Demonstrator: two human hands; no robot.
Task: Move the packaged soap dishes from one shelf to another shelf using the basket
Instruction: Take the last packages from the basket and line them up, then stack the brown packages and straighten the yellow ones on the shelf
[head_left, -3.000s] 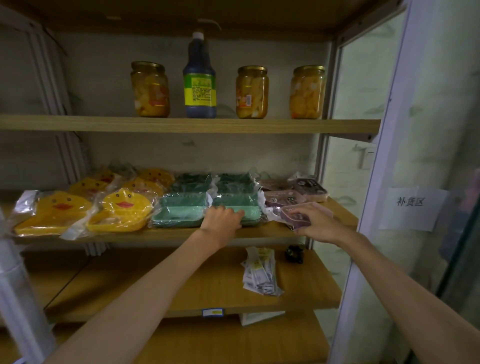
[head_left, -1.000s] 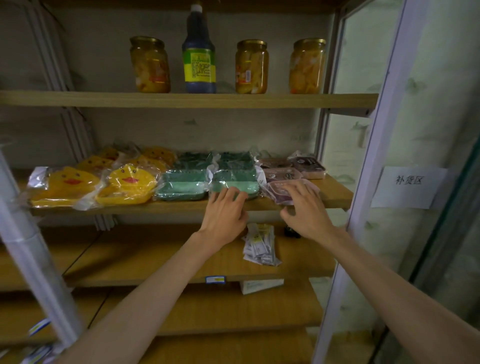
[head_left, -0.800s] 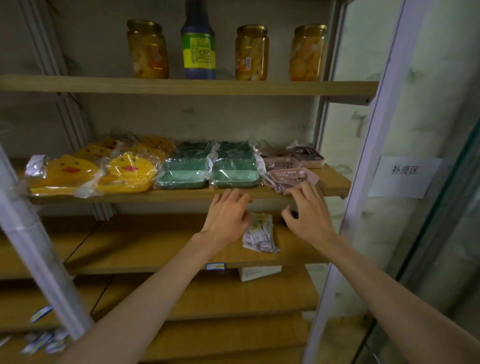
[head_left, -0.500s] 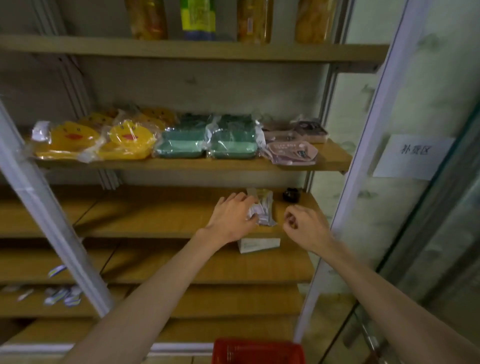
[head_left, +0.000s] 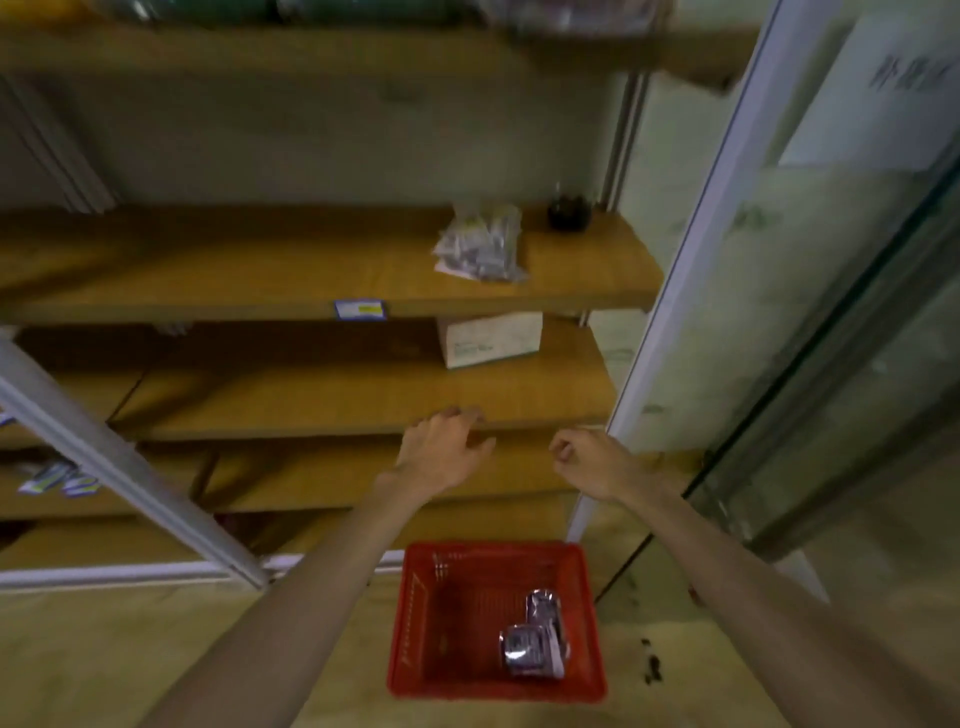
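Both hands empty above the basket, between grabs.

Below your hands the red basket (head_left: 497, 621) sits on the floor, placed to catch packs; two wrapped soap dishes (head_left: 535, 639) lie in its right corner. Your left hand (head_left: 441, 454) hangs loosely open, your right hand (head_left: 589, 462) loosely curled, neither holding anything. Beyond them, the bare shelf (head_left: 363, 395); more soap dishes likely sit above, blurred.

Nothing here can be read. A white paper sign (head_left: 883, 93) on the glass panel at the right carries dark characters, blurred past reading. A small blue-and-yellow price tag (head_left: 360, 309) sits on a shelf's front edge, and a pale box (head_left: 491, 339) below bears faint, illegible print.
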